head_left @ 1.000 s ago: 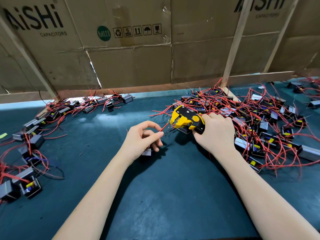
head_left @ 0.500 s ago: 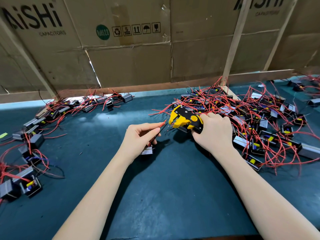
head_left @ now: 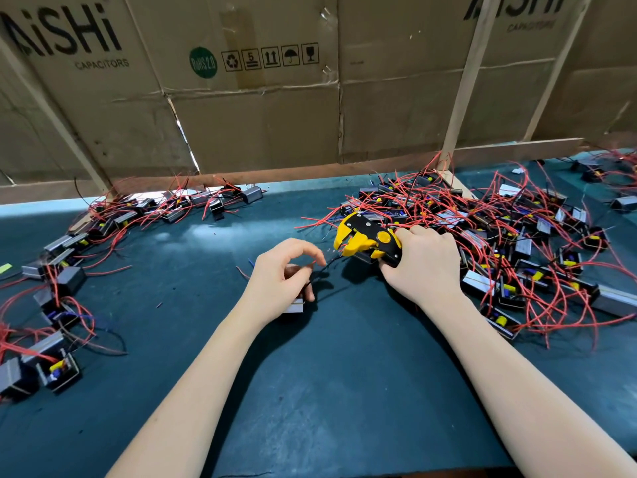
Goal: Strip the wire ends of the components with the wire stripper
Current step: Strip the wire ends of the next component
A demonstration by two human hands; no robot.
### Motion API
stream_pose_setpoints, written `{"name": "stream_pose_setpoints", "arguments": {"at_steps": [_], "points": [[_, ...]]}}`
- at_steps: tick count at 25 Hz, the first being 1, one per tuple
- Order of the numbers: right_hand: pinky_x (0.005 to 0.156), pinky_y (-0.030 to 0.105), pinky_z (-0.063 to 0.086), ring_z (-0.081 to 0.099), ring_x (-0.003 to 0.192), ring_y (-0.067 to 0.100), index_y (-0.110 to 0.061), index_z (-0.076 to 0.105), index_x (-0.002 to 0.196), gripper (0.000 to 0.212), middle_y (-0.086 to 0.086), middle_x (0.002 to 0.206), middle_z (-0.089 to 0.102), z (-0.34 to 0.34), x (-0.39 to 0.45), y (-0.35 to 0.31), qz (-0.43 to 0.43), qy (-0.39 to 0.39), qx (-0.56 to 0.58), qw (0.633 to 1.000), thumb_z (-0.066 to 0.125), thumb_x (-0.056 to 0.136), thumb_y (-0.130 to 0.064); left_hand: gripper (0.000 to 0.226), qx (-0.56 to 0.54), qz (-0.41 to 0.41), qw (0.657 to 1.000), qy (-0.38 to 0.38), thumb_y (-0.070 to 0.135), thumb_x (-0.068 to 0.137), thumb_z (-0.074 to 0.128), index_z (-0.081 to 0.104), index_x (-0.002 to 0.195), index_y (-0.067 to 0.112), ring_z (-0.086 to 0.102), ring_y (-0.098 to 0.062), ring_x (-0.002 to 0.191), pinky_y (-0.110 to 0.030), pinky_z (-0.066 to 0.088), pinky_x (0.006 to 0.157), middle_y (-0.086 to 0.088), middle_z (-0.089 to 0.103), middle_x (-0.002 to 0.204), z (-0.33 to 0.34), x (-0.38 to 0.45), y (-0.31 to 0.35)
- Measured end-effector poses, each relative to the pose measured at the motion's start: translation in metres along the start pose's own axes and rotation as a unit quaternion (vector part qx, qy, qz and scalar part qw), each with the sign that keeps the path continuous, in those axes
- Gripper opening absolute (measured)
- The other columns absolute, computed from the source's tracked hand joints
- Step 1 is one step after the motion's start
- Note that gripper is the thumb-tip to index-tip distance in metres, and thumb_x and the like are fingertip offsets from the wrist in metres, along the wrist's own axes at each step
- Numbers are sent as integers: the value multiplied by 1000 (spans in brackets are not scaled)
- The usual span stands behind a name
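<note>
My right hand (head_left: 422,263) grips the yellow-black wire stripper (head_left: 368,240) over the dark green mat (head_left: 310,391); my left hand (head_left: 281,281) holds a component (head_left: 295,305) on it. Component piles (head_left: 517,243) sit both sides, cardboard wall (head_left: 258,115) behind.

Work surface: table (head_left: 310,391) covered with a dark teal mat, filling the lower two thirds of the frame. Back edge meets a wall of cardboard sheets (head_left: 258,125) braced by wooden slats.

Right side: large heap of small boxed components (head_left: 510,257) with tangled red wires, running from centre to the right edge.

Upper left: smaller row of the same components (head_left: 165,208) along the back edge.

Left edge: further components (head_left: 51,370), some open-topped with yellow and blue parts visible, red and black wires trailing.

Centre: loose red wire scrap (head_left: 243,272) on the mat.
</note>
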State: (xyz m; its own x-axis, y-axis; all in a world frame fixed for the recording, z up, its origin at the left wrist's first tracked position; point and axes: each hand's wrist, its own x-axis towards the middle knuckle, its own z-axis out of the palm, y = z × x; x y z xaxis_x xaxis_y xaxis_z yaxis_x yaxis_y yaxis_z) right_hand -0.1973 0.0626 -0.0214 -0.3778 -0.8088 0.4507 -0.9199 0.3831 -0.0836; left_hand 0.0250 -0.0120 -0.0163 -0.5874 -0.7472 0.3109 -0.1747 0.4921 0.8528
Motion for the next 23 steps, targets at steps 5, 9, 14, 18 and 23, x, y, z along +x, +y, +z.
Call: {"name": "stream_pose_setpoints", "arguments": {"at_steps": [5,9,14,18,23], "points": [[74,36,30,58,92,27,-18,61,90,33,2,90,64,0,0,0,-3,6,3,1000,64,77,-48,23,11,-8,999,-42,6,94,61,73,74,6,64,-23,49,-24,52,60,2,72,96,-3,0,1],[77,37,32,58,94,29,-16,63,92,34,4,92,64,0,0,0,3,12,1,1000,65,76,-47,27,72,-17,996,-49,24,95,62,71,70,19,65,-29,53,-19,45,49,-5,73,77,-3,-1,3],[79,40,34,56,91,33,-11,65,92,36,10,91,64,-3,-1,2,5,43,-2,999,72,72,-40,32,79,-28,995,-51,24,98,57,62,68,17,65,-22,53,-13,40,48,-11,70,65,-3,-1,3],[79,41,35,56,90,34,-10,65,90,38,11,90,64,-4,-1,-1,-12,60,-15,998,75,68,-39,32,96,-14,994,-56,23,99,56,61,71,9,58,-7,47,-11,39,49,-4,65,54,-2,-2,3],[79,40,36,57,88,32,-12,66,89,35,7,88,64,-6,0,-1,-32,69,-25,997,75,68,-40,31,95,-7,994,-55,25,99,56,62,73,10,55,-6,46,-11,39,49,-5,64,53,-2,-2,2]]}}
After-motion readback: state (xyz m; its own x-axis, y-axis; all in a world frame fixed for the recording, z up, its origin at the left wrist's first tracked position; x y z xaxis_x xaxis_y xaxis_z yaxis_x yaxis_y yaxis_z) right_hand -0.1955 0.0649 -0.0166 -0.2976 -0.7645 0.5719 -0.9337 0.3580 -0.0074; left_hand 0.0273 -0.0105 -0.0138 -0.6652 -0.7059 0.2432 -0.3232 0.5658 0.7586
